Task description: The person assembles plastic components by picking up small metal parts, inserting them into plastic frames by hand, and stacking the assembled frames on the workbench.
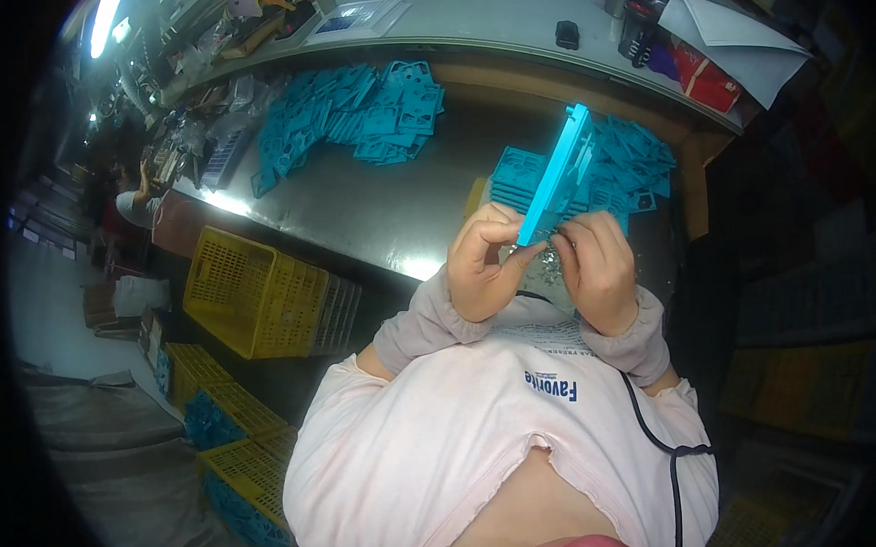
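A bright blue plastic panel [554, 181] stands tilted on edge, its near end held between the thumb and fingers of my left hand [486, 264]. Beside that end my right hand [600, 268] is closed in a pinch. Something small and dark shows at its fingertips, too small to name. Under the hands lie small shiny bits [551, 267], partly covered by my fingers. Just beyond is a neat stack of blue plastic panels [516, 177], and a loose heap of similar parts [637, 166] lies to its right.
A larger heap of blue parts [355, 114] covers the far left of the metal table [349, 209]. Yellow crates [250, 292] stand left of me, some lower ones holding blue parts. Along the back shelf [487, 21] are a small black object [567, 35] and papers. Another person's hand [145, 180] shows far left.
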{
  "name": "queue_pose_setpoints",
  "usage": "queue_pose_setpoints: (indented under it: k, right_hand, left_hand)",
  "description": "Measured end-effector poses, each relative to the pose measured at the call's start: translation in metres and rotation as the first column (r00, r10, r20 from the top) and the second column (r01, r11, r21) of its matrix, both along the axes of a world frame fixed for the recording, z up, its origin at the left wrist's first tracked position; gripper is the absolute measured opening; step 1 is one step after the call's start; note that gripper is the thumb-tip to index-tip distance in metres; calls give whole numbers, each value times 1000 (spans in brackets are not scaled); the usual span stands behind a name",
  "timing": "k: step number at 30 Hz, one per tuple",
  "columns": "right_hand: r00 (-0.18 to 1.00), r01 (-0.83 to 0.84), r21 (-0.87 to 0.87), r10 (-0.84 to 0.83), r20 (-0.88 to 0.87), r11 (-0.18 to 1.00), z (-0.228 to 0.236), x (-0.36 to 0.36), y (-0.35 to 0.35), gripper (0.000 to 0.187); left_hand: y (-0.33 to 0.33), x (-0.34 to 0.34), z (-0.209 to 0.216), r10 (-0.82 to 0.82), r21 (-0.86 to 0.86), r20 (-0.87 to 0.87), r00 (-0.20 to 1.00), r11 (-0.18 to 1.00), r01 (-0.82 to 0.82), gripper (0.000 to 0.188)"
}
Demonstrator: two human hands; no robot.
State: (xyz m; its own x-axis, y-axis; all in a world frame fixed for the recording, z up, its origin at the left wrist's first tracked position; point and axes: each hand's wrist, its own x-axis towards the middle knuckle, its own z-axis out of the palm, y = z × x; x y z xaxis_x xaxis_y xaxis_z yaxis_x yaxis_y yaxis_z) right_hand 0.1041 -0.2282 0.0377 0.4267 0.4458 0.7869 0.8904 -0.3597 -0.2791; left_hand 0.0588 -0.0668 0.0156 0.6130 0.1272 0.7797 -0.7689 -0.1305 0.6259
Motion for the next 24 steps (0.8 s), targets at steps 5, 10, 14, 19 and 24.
queue_pose_setpoints:
  k: [5, 10, 14, 19, 24]
  right_hand:
    - [1000, -10, -18, 9, -22, 1000, -4, -1, 2, 13]
    - [979, -49, -68, 34, -202, 996, -10, 0, -2, 12]
    - [1000, 8, 42, -9, 27, 999, 6, -1, 9, 8]
    - [997, -62, -62, 59, -59, 996, -4, 0, 0, 10]
    - [999, -12, 44, 10, 43, 999, 1, -2, 12, 9]
  left_hand:
    - [-1, -5, -1, -10, 22, 37, 999, 1000, 9, 35]
    - [-1, -7, -1, -1, -5, 61, 998, 1000, 1, 35]
    - [0, -9, 0, -1, -31, 32, 999, 1000, 2, 34]
    - [-1, -10, -3, -13, -28, 20, 1000, 1000, 14, 33]
    - [1, -11, -4, -3, -24, -11, 1000, 1000, 2, 33]
